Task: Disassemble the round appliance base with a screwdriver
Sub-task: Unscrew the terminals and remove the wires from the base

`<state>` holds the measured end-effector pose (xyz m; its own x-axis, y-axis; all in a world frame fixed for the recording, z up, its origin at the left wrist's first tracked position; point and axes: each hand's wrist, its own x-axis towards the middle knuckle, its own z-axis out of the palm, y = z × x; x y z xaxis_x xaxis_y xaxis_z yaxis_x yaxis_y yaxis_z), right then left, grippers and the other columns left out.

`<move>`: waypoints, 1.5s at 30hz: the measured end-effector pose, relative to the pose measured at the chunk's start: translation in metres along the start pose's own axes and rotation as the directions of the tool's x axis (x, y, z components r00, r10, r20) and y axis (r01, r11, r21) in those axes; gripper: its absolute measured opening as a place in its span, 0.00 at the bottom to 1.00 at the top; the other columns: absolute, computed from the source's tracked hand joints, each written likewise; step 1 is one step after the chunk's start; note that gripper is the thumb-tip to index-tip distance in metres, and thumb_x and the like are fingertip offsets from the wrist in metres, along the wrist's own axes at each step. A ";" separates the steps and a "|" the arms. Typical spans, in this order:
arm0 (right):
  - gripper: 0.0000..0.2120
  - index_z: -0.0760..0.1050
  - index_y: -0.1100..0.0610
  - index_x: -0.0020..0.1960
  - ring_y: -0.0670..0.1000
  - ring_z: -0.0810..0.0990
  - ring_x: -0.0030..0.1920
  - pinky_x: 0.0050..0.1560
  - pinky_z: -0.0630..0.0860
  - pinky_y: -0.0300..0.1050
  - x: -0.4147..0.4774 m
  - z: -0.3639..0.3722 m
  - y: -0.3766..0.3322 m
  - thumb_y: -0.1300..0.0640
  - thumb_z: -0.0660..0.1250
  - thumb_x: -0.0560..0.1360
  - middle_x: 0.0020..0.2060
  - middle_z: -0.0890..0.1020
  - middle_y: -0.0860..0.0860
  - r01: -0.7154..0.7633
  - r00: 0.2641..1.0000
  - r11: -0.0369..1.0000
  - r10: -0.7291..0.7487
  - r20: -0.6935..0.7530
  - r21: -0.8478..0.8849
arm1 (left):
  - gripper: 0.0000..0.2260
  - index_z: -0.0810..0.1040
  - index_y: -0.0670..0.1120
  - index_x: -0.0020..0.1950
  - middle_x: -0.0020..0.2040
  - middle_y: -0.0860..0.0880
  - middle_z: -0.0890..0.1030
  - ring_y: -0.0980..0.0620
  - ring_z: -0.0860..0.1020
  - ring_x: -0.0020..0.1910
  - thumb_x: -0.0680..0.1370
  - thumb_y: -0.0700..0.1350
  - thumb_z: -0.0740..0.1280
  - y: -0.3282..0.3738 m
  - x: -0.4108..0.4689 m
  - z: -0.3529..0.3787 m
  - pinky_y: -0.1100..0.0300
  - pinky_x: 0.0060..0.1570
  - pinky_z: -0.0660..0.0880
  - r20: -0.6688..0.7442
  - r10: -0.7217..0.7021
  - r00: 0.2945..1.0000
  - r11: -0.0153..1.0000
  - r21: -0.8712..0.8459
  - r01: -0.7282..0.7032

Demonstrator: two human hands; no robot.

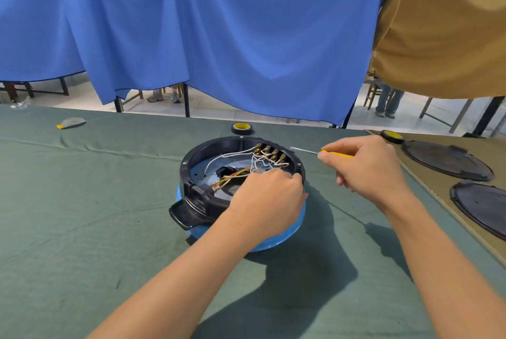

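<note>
Round appliance base (204,171): opened, wiring exposed, mid-counter (95,215) on green cloth; blue curtain (219,24) behind. Left grip (269,196): fingers curled over the base's near-right rim, forearm stretched forward. Right grip (364,166): just right of the base, pinching yellow-handled screwdriver (315,151), shaft pointing left.

Fingertips of left hand (269,196) out of sight inside round base (186,174); 1 black cover (476,207) partly off-frame.
</note>
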<state>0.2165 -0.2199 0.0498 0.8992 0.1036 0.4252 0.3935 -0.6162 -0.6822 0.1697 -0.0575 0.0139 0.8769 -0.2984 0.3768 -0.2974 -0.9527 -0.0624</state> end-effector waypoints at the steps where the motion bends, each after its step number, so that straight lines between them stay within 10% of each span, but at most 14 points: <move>1: 0.04 0.82 0.47 0.38 0.44 0.74 0.21 0.43 0.70 0.42 0.000 0.000 -0.001 0.51 0.73 0.71 0.20 0.78 0.44 0.005 1.000 1.000 -0.005 -0.001 -0.003 | 0.15 0.74 0.46 0.54 0.50 0.46 0.79 0.41 0.77 0.50 0.83 0.55 0.55 -0.003 0.000 0.001 0.54 0.38 0.64 0.005 0.020 1.000 1.000 -0.011 -0.020; 9: 0.04 0.81 0.46 0.40 0.58 0.75 0.55 0.53 0.73 0.49 -0.001 0.001 -0.010 0.50 0.70 0.74 0.38 0.82 0.46 0.079 0.996 0.980 -0.071 0.049 -0.184 | 0.18 0.75 0.53 0.65 0.52 0.48 0.79 0.45 0.74 0.55 0.81 0.59 0.55 -0.026 -0.010 -0.011 0.53 0.44 0.69 0.145 0.100 0.984 0.981 -0.179 -0.074; 21: 0.08 0.84 0.53 0.45 0.50 0.68 0.45 0.43 0.64 0.42 -0.001 0.007 -0.015 0.53 0.66 0.77 0.40 0.81 0.49 0.226 0.972 0.892 -0.233 0.032 -0.392 | 0.19 0.80 0.52 0.43 0.44 0.50 0.80 0.47 0.75 0.50 0.81 0.60 0.56 -0.025 0.003 -0.016 0.52 0.44 0.70 -0.052 0.060 0.997 0.982 -0.178 -0.068; 25: 0.09 0.84 0.53 0.46 0.51 0.72 0.46 0.45 0.64 0.44 0.000 0.006 -0.016 0.53 0.66 0.77 0.43 0.84 0.50 0.244 0.968 0.880 -0.244 0.053 -0.407 | 0.31 0.80 0.50 0.50 0.50 0.50 0.75 0.49 0.70 0.53 0.74 0.72 0.49 -0.027 0.002 -0.009 0.51 0.52 0.66 -0.097 -0.139 0.985 0.984 -0.122 0.127; 30: 0.08 0.84 0.52 0.44 0.54 0.72 0.52 0.47 0.65 0.45 0.001 0.003 -0.018 0.54 0.67 0.76 0.40 0.81 0.48 0.243 0.970 0.866 -0.226 0.090 -0.438 | 0.49 0.70 0.50 0.70 0.68 0.44 0.71 0.40 0.66 0.67 0.64 0.79 0.37 -0.030 -0.009 -0.007 0.42 0.62 0.62 0.179 -0.196 0.964 0.981 0.030 0.193; 36: 0.08 0.85 0.53 0.44 0.50 0.67 0.48 0.43 0.66 0.45 -0.001 0.001 -0.022 0.56 0.67 0.76 0.40 0.82 0.50 0.254 0.967 0.870 -0.229 0.111 -0.422 | 0.47 0.48 0.61 0.78 0.79 0.48 0.59 0.41 0.59 0.76 0.62 0.80 0.35 -0.039 -0.010 -0.008 0.37 0.69 0.53 0.428 -0.181 0.885 0.978 -0.019 0.209; 45: 0.10 0.82 0.63 0.44 0.60 0.74 0.52 0.47 0.78 0.63 -0.004 0.005 -0.030 0.60 0.64 0.74 0.45 0.82 0.64 0.184 0.982 0.849 -0.132 0.137 -0.495 | 0.43 0.48 0.60 0.78 0.76 0.51 0.65 0.46 0.63 0.75 0.67 0.78 0.37 -0.039 -0.015 -0.007 0.41 0.66 0.59 0.420 -0.139 0.897 0.986 -0.023 0.164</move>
<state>0.2015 -0.1979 0.0659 0.8569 0.2905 0.4259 0.4049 -0.8906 -0.2071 0.1653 -0.0158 0.0166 0.9864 -0.1588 -0.0416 -0.1580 -0.9872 0.0218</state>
